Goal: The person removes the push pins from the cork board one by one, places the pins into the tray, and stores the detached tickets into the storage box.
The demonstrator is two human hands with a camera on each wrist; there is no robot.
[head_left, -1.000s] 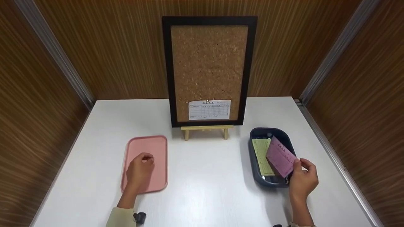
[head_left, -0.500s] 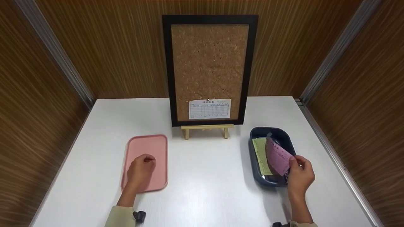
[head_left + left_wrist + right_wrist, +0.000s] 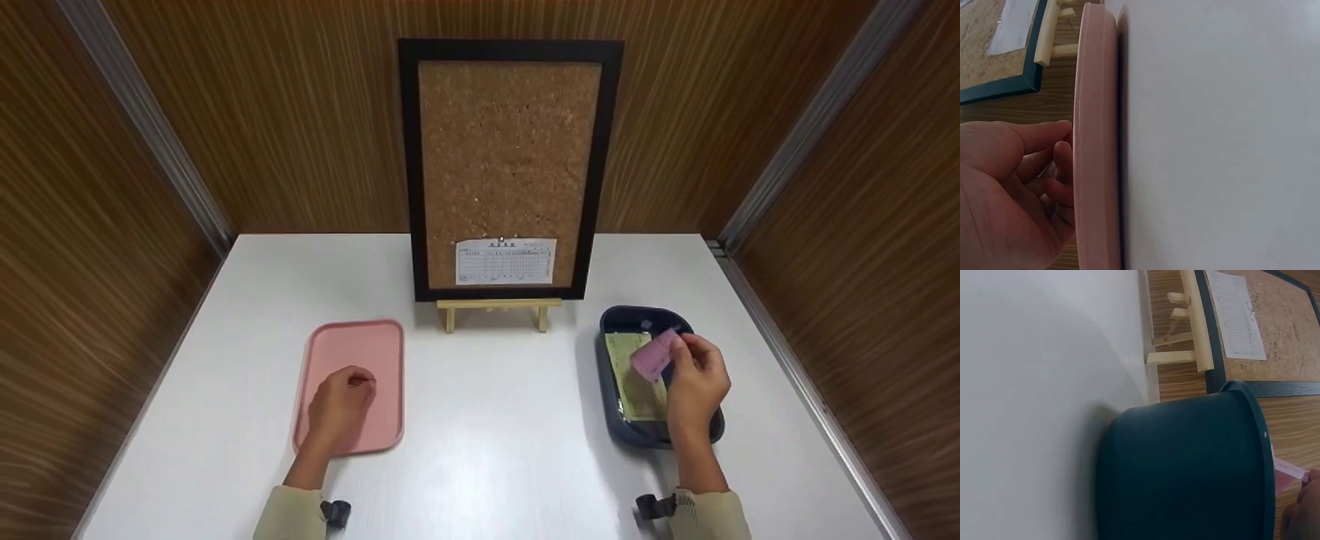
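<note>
My right hand (image 3: 697, 386) pinches a pink printed slip (image 3: 654, 355) at its edge, above the dark blue bin (image 3: 611, 420). The slip curves and looks much foreshortened. Beneath it a yellow-green printed slip (image 3: 626, 375) lies in the bin. The right wrist view shows the bin's outer wall (image 3: 1185, 467), with only part of the pink slip (image 3: 1289, 469) and the fingers past the rim. Over the pink tray (image 3: 360, 341) my left hand (image 3: 339, 405) stays with loosely curled fingers and nothing visible in them. In the left wrist view the tray's side (image 3: 1095, 140) stands beside the fingertips.
A black-framed corkboard (image 3: 514, 150) stands at the back on a small wooden easel (image 3: 499, 304). A white printed form (image 3: 506, 262) is pinned low on it. Wood-grain panels (image 3: 300, 112) enclose the white table (image 3: 487, 420) at the back and both sides.
My right hand has moved up and left over the bin, turning the pink slip away from the bin's inside, so more of the yellow-green slip shows. The left hand stays over the tray.
</note>
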